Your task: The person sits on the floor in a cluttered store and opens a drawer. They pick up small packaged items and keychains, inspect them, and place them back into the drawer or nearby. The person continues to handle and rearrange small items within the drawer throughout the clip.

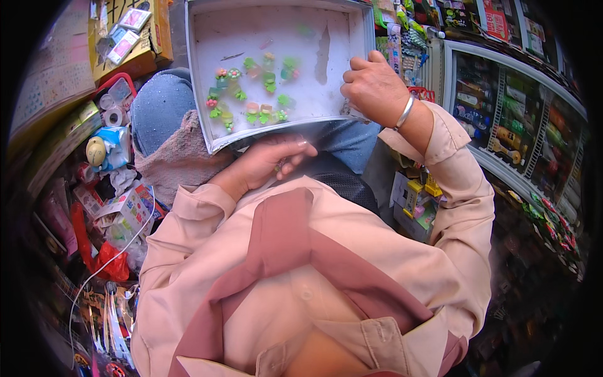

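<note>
A shallow white tray [278, 28] rests across my knees, its inside scuffed and marked by a grey patch. Several small translucent charms with green clover shapes and pink flower clusters [270, 85] lie scattered in its left and middle part. My right hand [374, 87], with a silver bangle at the wrist, is curled over the tray's right wall; its fingertips are hidden. Just below the near edge, my left hand [278, 158] is half closed, palm turned inward. A tiny greenish item [281, 165] shows between its fingers, too small to name.
A glass-door drinks cooler [509, 113] stands at the right. On the left are a yellow cardboard box [162, 35], a red-rimmed basket [123, 77] of tape and packets, and a white cable [110, 259]. A grey cloth [174, 155] drapes my left leg.
</note>
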The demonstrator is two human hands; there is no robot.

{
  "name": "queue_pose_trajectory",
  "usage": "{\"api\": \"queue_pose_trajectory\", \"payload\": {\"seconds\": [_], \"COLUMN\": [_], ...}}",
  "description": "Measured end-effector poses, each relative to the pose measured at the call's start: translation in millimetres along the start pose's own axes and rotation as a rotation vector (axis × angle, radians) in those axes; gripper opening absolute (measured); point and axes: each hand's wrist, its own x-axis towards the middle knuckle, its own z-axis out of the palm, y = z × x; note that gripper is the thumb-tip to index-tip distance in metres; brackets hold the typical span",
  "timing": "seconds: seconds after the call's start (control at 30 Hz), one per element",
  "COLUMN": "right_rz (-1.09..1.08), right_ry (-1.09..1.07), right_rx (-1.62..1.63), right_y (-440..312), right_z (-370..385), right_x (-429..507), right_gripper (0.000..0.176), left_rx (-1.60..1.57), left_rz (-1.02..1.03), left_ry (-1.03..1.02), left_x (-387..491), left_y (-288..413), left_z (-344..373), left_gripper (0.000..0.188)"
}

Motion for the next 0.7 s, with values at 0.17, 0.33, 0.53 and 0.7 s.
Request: {"api": "queue_pose_trajectory", "payload": {"seconds": [0.17,0.33,0.53,0.7], "right_rz": [-0.069,-0.065,0.062,0.017], "right_ry": [-0.189,-0.231,0.232,0.477], "right_rx": [-0.040,0.031,0.397,1.035], "right_y": [-7.9,-3.0,0.6,-32.2], "right_z": [3.3,11.0,-15.6,-48.5], "right_x": [14.5,17.5,1.3,-23.3], "right_gripper": [0.008,0.009,0.014,0.016], "left_rx": [-0.049,-0.091,-0.139,-0.228], "left_rz": [-0.017,0.029,0.127,0.245], "left_ry": [-0.005,-0.037,0.061,0.132], "left_x": [-1.0,-13.2,-26.1,-28.4], "left_y": [1.6,6.2,12.7,11.9], "left_z": [0.8,11.1,37.2,50.5], "left_gripper": [0.029,0.028,0.029,0.032]}}
